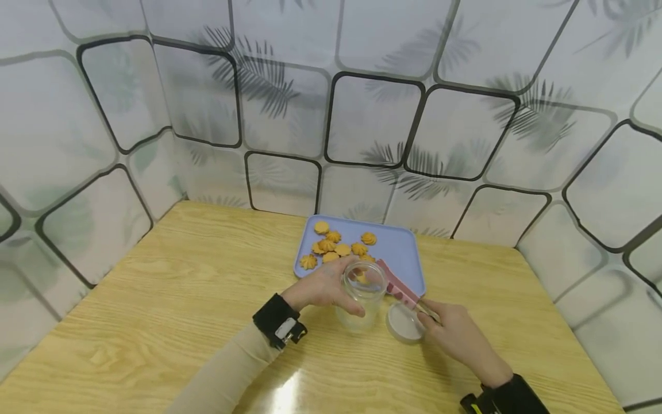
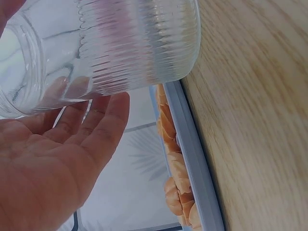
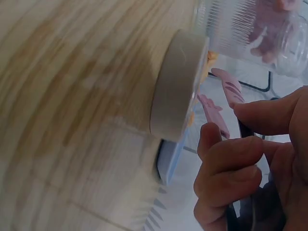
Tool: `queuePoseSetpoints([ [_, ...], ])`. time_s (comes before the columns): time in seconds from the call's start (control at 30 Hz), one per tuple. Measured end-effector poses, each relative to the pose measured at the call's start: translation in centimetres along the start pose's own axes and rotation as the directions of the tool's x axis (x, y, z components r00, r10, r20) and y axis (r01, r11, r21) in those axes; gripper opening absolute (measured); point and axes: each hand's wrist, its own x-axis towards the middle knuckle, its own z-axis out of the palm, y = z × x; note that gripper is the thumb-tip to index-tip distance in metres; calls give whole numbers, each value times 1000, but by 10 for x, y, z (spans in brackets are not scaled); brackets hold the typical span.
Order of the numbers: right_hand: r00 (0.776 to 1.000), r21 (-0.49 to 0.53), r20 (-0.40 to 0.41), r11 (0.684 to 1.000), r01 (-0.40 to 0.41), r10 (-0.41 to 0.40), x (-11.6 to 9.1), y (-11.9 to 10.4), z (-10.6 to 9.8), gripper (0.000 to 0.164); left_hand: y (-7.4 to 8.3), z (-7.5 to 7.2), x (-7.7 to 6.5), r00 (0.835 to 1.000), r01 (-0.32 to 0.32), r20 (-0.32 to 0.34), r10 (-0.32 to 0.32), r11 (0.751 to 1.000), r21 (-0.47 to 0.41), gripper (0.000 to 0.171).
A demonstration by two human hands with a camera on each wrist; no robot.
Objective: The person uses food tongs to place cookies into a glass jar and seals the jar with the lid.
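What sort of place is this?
Possibly a small booth set up for recording: a wood-grain table enclosed on three sides by patterned walls, and black wrist-worn devices.

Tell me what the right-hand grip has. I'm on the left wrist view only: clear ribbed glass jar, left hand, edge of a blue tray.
Observer: The right-hand grip holds pink tongs with metallic handles.
Operator: Closed or apart?
Observer: Apart. The right wrist view shows a gap between the two pink tips.
Operator: Anything else on that side?
Observer: Yes, a round off-white lid lies on the light wooden table, beside the jar.
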Motion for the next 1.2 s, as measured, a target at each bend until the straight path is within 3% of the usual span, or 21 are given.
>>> queuePoseSetpoints([
  [0.4,997,-35,-74,999,-31,29,8,-8,13,31,0,-1,1,1000,17,-11,-17,1000,-18,96],
  [0.83,973,-8,-229,1000,-1,-1,-14,-11,-13,30,-2,0,2,1000,-6,-4,6,1000,4,88],
  [0.97,946,-13,-321,999,37,-39,-27,-15,-23,30,-1,0,4,1000,-3,-1,3,1000,16,91],
  [1.1,890,-31,-424,985,170,-167,-38,-19,-27,26,-1,-2,3,1000,5,-10,-5,1000,5,91],
  [1.2,850,-54,-452,959,278,-271,-46,-20,-25,26,-1,-1,1,1000,18,0,-18,1000,12,88],
])
